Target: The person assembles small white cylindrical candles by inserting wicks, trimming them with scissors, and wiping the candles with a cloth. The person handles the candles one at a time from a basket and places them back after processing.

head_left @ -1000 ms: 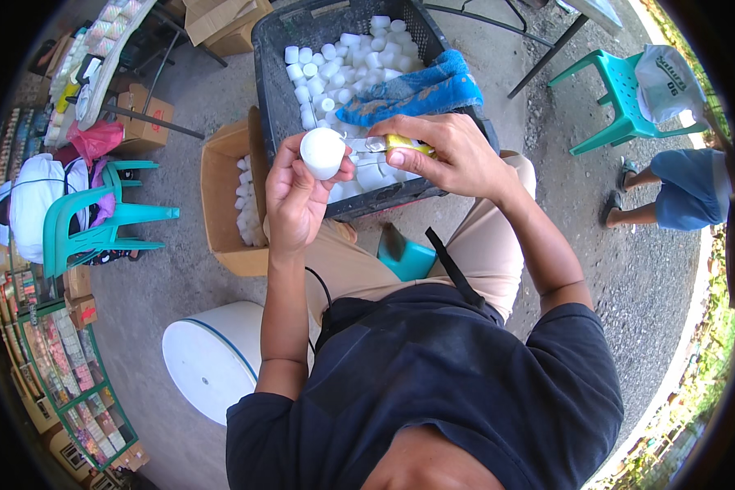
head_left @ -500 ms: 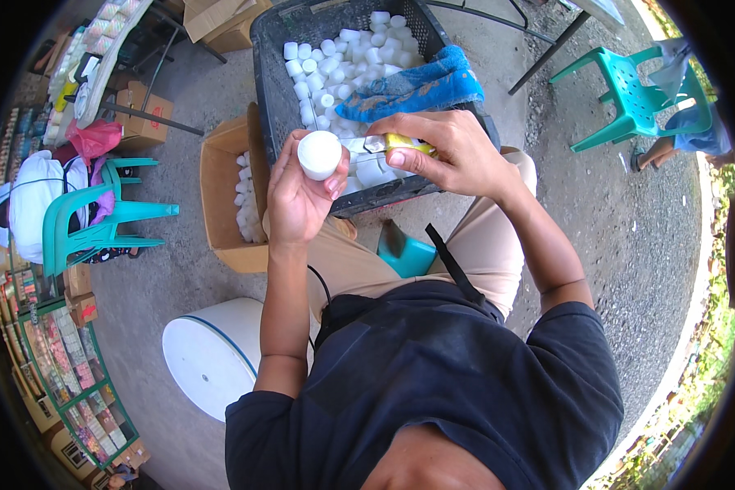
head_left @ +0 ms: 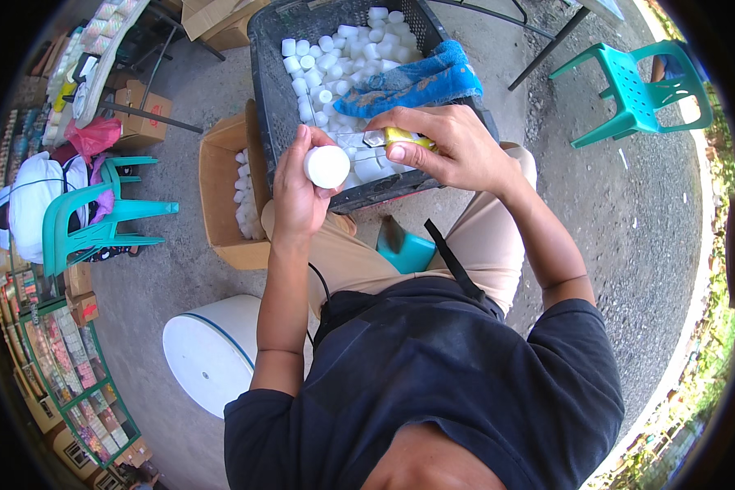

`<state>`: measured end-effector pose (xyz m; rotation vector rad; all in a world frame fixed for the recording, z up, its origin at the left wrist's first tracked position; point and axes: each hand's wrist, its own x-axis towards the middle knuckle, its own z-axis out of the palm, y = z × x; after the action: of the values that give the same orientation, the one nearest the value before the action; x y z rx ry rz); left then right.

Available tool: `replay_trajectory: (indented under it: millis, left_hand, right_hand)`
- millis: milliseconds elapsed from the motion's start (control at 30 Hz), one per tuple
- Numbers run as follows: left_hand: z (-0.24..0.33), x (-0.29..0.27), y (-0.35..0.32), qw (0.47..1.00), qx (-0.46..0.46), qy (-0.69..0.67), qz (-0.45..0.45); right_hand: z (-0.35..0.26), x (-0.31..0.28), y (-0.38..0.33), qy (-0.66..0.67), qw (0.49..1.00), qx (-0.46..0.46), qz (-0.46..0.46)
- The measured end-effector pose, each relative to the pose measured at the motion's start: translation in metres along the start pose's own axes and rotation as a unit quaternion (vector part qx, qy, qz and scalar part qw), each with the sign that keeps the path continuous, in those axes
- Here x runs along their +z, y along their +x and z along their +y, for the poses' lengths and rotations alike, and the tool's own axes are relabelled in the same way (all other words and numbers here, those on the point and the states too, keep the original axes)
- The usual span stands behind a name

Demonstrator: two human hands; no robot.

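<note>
Left hand (head_left: 298,192): closed around a round white plastic cap (head_left: 327,166), held above the near edge of the black plastic crate (head_left: 269,90).
Right hand (head_left: 453,147): gripping a yellow-handled cutter (head_left: 400,137), just right of the cap.

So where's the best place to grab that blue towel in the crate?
Probably the bunched right end of the towel, coming from straight above. It lies draped loose over the white caps in the black crate, and its folds stand up there, so fingers could pinch them without scooping caps. The right hand is nearest.
</note>
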<state>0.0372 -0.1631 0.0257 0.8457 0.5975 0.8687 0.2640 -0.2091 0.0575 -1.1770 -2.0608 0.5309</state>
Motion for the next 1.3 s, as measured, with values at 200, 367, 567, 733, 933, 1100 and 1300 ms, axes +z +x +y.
replay_trajectory:
  millis: [200, 367, 567, 733, 933, 1100, 1300]
  left_hand:
    - [0.007, 0.002, 0.001, 0.988, 0.062, 0.115, 0.086]
    - [0.010, 0.002, 0.002, 0.985, 0.116, 0.126, 0.027]
    - [0.021, 0.014, -0.003, 0.969, 0.156, 0.166, -0.100]
    - [0.031, 0.027, -0.017, 0.928, 0.284, 0.197, -0.139]
    - [0.053, 0.043, -0.030, 0.882, 0.371, 0.266, -0.115]
    - [0.043, 0.023, -0.009, 0.937, 0.286, 0.194, -0.058]
    - [0.028, 0.015, -0.007, 0.959, 0.234, 0.151, -0.047]
  right_hand:
    - [0.000, -0.001, -0.001, 0.037, 0.994, 0.080, -0.060]
    - [0.001, 0.012, -0.005, 0.094, 0.987, 0.128, 0.001]
    - [0.078, 0.055, 0.010, 0.055, 0.984, 0.158, -0.063]
    - [0.119, 0.107, 0.024, -0.077, 0.973, 0.162, -0.146]
    - [0.075, 0.073, 0.031, -0.004, 0.979, 0.198, 0.049]
    - [0.019, 0.032, 0.030, 0.141, 0.972, 0.186, 0.024]
    - [-0.019, 0.012, 0.035, 0.118, 0.991, 0.034, 0.049]
